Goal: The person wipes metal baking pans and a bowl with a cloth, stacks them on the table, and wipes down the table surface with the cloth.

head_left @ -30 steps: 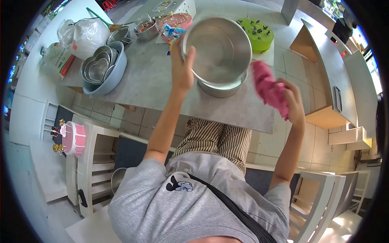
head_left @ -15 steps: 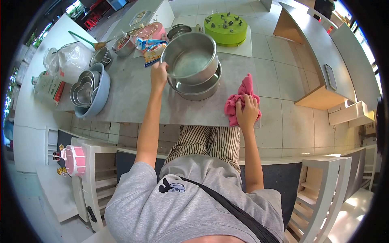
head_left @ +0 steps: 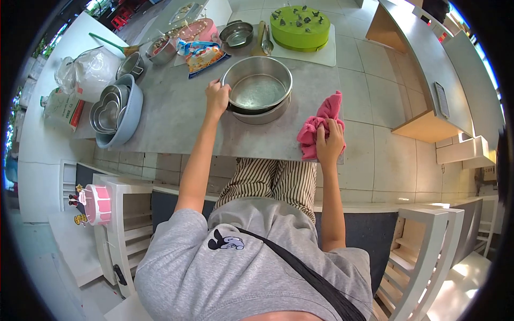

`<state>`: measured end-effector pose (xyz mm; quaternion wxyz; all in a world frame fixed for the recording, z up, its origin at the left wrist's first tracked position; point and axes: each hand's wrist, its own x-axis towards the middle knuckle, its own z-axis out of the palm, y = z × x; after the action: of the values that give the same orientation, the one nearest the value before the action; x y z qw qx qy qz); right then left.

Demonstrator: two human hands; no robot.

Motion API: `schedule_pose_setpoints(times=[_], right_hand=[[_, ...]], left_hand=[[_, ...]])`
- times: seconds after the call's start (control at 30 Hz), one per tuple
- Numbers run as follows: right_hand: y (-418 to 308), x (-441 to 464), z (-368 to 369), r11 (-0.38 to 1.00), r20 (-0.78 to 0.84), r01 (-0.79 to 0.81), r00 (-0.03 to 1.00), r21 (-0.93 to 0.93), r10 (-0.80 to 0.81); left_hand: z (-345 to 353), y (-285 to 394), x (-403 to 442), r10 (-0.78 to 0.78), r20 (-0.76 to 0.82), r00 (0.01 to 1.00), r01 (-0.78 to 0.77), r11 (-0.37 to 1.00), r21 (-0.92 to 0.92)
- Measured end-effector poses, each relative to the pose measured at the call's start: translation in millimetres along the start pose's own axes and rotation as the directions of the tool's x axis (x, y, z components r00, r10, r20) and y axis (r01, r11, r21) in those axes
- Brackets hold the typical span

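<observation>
My left hand grips the rim of a round metal cake pan at its left side. That pan sits in the mouth of a second round metal pan, which stands on the grey table. Over at the table's front right, my right hand is closed on a crumpled pink cloth, pressing it against the tabletop. The cloth's far end points away from me.
A blue-grey tub with heart-shaped pans stands at left, near plastic bags. Behind the pans are a snack packet, a small metal pan, metal tongs, a green cake and a pink cake.
My left hand has lowered the upper pan from a tilted position into the lower one, where it now lies nearly level. The right hand stays on the cloth.
</observation>
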<state>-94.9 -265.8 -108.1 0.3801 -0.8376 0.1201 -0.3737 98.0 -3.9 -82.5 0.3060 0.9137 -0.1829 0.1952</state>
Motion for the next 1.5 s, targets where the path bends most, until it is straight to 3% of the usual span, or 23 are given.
schedule_pose_setpoints(times=[0.07, 0.1, 0.2, 0.27, 0.37, 0.4, 0.43, 0.47, 0.53, 0.57, 0.6, 0.63, 0.67, 0.7, 0.73, 0.77, 0.8, 0.87, 1.0, 1.1, 1.23, 1.4, 1.5], right_hand=[[-2, 0, -1, 1.000, 0.018, -0.015, 1.000, -0.001, 0.015], [-3, 0, -1, 0.999, 0.027, -0.037, 0.999, -0.003, 0.037], [2, -2, 2, 1.000, -0.013, 0.012, 1.000, 0.021, -0.012], [8, -5, 2, 0.997, 0.042, -0.045, 0.998, 0.069, 0.042], [2, -5, 1, 0.967, -0.044, -0.125, 0.989, 0.224, 0.138], [0, -4, -1, 0.996, -0.068, 0.067, 0.995, -0.064, -0.071], [-4, -1, 0, 0.905, -0.039, 0.259, 0.957, -0.338, -0.289], [-16, 4, 0, 0.905, -0.013, 0.300, 0.948, -0.302, -0.319], [-42, 18, 3, 0.748, -0.036, 0.426, 0.858, -0.510, -0.513], [-48, 25, 10, 0.746, -0.023, 0.454, 0.847, -0.488, -0.531], [-52, 32, 17, 0.970, 0.024, 0.190, 0.982, -0.153, -0.188], [-56, 40, 22, 0.972, 0.193, -0.180, 0.970, 0.150, 0.149], [-61, 53, 28, 0.973, 0.196, -0.170, 0.971, 0.155, 0.139], [-68, 69, 33, 0.836, 0.505, -0.510, 0.785, 0.199, 0.359], [-75, 81, 41, 0.605, 0.759, -0.787, 0.465, 0.119, 0.456], [-84, 89, 52, 0.623, 0.751, -0.783, 0.406, -0.007, 0.520], [-82, 94, 63, 0.625, 0.743, -0.780, 0.421, 0.004, 0.521], [-66, 100, 85, 0.782, 0.827, -0.622, 0.415, -0.047, 0.380], [-92, 97, 109, 0.777, 0.827, -0.629, 0.447, 0.020, 0.340], [-142, 93, 136, 0.713, 0.886, -0.701, 0.344, 0.023, 0.311], [-207, 99, 196, 0.759, 0.936, -0.644, 0.319, 0.098, 0.150], [-234, 108, 283, 0.815, 0.940, -0.571, 0.325, 0.103, 0.109], [-238, 111, 318, 0.841, 0.946, -0.541, 0.268, -0.007, 0.180]], left_hand=[[3, 0, 0, -0.376, 0.086, 0.923, 0.386, 0.892, -0.237], [-1, -3, 0, -0.347, 0.154, 0.925, 0.373, 0.905, -0.202], [-14, 17, -4, -0.273, 0.113, 0.955, 0.289, 0.943, -0.165], [-13, 11, -4, -0.214, -0.031, 0.976, 0.208, 0.970, -0.124], [-33, 5, -2, -0.153, -0.107, 0.982, 0.116, 0.949, -0.293], [-43, 1, -4, -0.153, -0.118, 0.981, 0.110, 0.943, -0.314], [-57, 0, -11, -0.115, -0.108, 0.987, 0.078, 0.951, -0.299], [-69, -4, -25, -0.150, -0.146, 0.978, 0.104, 0.954, -0.281], [-90, -8, -60, -0.149, -0.266, 0.952, 0.047, 0.933, -0.357], [-95, -17, -85, -0.134, -0.322, 0.937, 0.045, 0.961, -0.271], [-95, -31, -118, -0.110, -0.371, 0.922, 0.042, 0.982, -0.186], [-96, -40, -156, -0.152, -0.347, 0.925, 0.107, 0.984, -0.144], [-96, -54, -198, -0.188, -0.322, 0.928, 0.164, 0.981, -0.103], [-88, -82, -246, -0.158, -0.220, 0.963, 0.170, 0.985, 0.039], [-92, -96, -291, -0.216, -0.049, 0.975, 0.218, 0.974, 0.059], [-95, -110, -335, -0.206, 0.142, 0.968, 0.186, 0.972, 0.141], [-105, -116, -366, -0.165, 0.329, 0.930, 0.118, 0.980, 0.159], [-105, -123, -417, -0.208, 0.505, 0.838, 0.153, 0.977, 0.148], [-112, -107, -419, -0.236, 0.452, 0.861, 0.162, 0.967, 0.196], [-111, -114, -422, -0.250, 0.452, 0.856, 0.192, 0.966, 0.171], [-113, -111, -419, -0.260, 0.473, 0.842, 0.200, 0.964, 0.174], [-115, -111, -418, -0.265, 0.457, 0.849, 0.218, 0.964, 0.154], [-114, -111, -420, -0.264, 0.441, 0.858, 0.223, 0.964, 0.144]])
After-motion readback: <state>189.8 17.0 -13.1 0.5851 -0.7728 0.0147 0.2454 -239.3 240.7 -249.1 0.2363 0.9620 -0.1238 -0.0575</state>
